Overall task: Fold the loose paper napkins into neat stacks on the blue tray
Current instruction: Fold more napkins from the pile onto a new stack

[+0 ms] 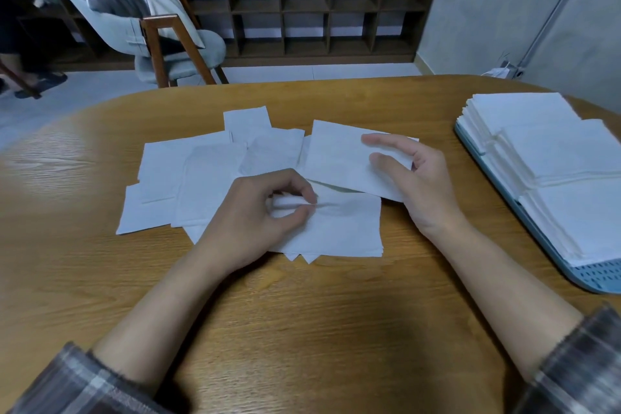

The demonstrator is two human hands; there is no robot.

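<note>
Your left hand (258,215) pinches a crease in the top napkin (346,225) of the loose pile (188,171), mid-counter (302,312). Right hand (423,185) grips a lifted napkin (336,158). Folded stacks (554,151) sit on the blue tray (598,279).

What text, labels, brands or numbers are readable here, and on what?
None readable.
Loose napkins, including those the left hand pinches and the right hand holds: plain white, no print.
Folded stacks: blank.
Blue tray: perforations only, no brand visible.
Shelf: no labels visible.
White object by the wall pipe: too small to tell.
</note>
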